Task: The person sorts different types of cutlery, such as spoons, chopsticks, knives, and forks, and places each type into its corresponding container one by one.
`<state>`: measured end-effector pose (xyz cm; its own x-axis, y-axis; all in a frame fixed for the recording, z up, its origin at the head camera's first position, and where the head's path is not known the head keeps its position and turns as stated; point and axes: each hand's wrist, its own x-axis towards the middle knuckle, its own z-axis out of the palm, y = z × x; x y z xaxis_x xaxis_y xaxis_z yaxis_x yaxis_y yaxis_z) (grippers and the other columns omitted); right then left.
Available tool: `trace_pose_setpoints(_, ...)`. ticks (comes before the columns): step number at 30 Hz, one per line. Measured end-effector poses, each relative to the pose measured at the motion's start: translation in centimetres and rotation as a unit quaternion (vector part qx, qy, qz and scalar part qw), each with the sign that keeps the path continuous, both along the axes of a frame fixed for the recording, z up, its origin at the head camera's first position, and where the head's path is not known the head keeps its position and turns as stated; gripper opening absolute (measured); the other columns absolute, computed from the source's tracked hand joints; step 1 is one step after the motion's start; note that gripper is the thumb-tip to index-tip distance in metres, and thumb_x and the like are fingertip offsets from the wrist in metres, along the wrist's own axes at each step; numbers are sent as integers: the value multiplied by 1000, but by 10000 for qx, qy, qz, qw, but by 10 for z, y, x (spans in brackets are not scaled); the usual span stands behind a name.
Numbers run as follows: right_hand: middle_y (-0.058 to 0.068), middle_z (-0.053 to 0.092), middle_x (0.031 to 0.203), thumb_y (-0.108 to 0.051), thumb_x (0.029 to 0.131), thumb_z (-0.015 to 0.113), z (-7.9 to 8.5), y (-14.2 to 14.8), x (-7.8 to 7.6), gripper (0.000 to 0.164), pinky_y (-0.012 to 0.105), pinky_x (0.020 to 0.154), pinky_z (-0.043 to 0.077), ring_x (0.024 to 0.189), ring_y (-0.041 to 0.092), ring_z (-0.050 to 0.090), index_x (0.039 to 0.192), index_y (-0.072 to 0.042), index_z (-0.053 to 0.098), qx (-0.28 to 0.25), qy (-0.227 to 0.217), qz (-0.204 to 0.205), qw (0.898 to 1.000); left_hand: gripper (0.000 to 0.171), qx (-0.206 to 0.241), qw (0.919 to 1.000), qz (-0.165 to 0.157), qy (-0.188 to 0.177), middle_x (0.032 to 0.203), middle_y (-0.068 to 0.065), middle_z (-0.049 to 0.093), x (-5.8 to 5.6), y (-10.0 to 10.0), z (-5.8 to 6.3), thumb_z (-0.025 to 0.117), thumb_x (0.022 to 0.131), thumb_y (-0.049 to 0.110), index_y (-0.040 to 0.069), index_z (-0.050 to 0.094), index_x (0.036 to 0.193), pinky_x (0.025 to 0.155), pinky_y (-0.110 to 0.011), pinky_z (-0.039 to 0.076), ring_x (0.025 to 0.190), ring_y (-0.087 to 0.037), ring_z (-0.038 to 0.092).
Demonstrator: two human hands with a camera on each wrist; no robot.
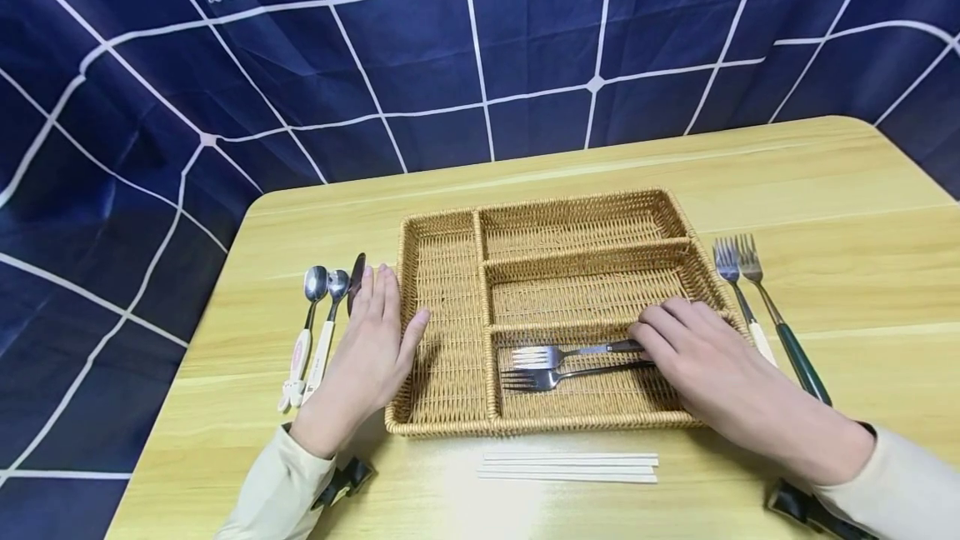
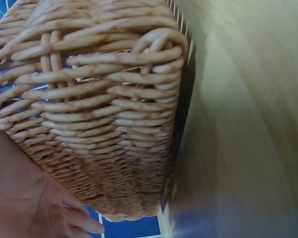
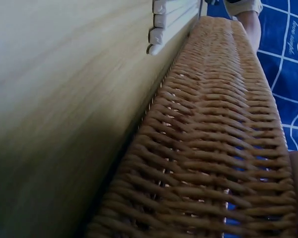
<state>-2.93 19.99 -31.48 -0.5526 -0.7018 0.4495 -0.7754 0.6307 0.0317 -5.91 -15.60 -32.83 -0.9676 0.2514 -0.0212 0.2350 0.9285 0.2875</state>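
Observation:
A wicker cutlery tray with several compartments stands on the table. My left hand lies flat along the tray's left outer wall, fingers straight, thumb at the rim; the left wrist view shows the palm beside the weave. My right hand reaches over the tray's right rim into the front compartment. Its bent fingers are on the handle end of a silver fork, the fingertips partly hidden. Just in front of it a dark fork lies in the same compartment, its handle end under the hand.
Left of the tray lie two spoons with pale handles and a dark knife. Two forks, one white-handled and one green-handled, lie to the right. Several white sticks lie before the tray. A blue cloth hangs behind.

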Motion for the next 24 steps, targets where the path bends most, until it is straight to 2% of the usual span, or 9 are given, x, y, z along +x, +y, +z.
trace_pose_setpoints(3, 14, 58, 93, 4, 79, 29, -1, -3, -1, 37, 45, 75, 50, 84, 28, 53, 98, 7, 61, 2, 1, 31, 10000, 77, 12, 10000, 2, -11, 156, -25, -2, 0, 0, 1, 19, 104, 50, -11, 3, 148, 119, -46, 6, 145, -38, -4)
trace_pose_setpoints(8, 14, 62, 95, 7, 73, 42, -2, -4, -3, 35, 46, 77, 52, 88, 30, 57, 99, 5, 64, 155, 43, 92, 9998, 76, 19, 10000, 13, -24, 156, -25, -2, 1, 0, 2, 21, 104, 48, -11, 2, 148, 119, -46, 5, 145, -38, -4)
trace_pose_setpoints(12, 11, 64, 92, 5, 71, 47, -2, -5, -5, 34, 43, 71, 54, 85, 28, 59, 97, 2, 68, 323, 193, 168, 9992, 74, 34, 10000, 14, -53, 156, -25, -2, 1, 0, 2, 22, 104, 46, -10, 2, 148, 119, -46, 4, 145, -36, -7)
trace_pose_setpoints(19, 8, 64, 80, -1, 77, 41, -5, -5, -9, 31, 37, 61, 55, 73, 23, 56, 87, 1, 70, 360, 536, 253, 9976, 76, 41, 10000, -2, -24, 156, -26, 1, 1, 1, 1, 20, 104, 49, -11, 4, 148, 119, -47, 6, 145, -38, -5)
trace_pose_setpoints(23, 6, 63, 76, 1, 77, 40, -8, -4, -11, 30, 31, 49, 53, 67, 20, 55, 83, 0, 69, 300, 549, 295, 9976, 76, 57, 10000, 6, -27, 156, -26, 0, 1, 0, 1, 20, 104, 48, -11, 3, 148, 119, -47, 6, 145, -39, -4)
trace_pose_setpoints(24, 6, 64, 77, 2, 76, 42, -9, -3, -11, 28, 32, 50, 54, 67, 22, 58, 83, -1, 70, 260, 518, 298, 9979, 75, 54, 10000, 11, -23, 156, -26, 0, 0, 0, 1, 21, 104, 48, -11, 3, 148, 119, -46, 5, 145, -39, -3)
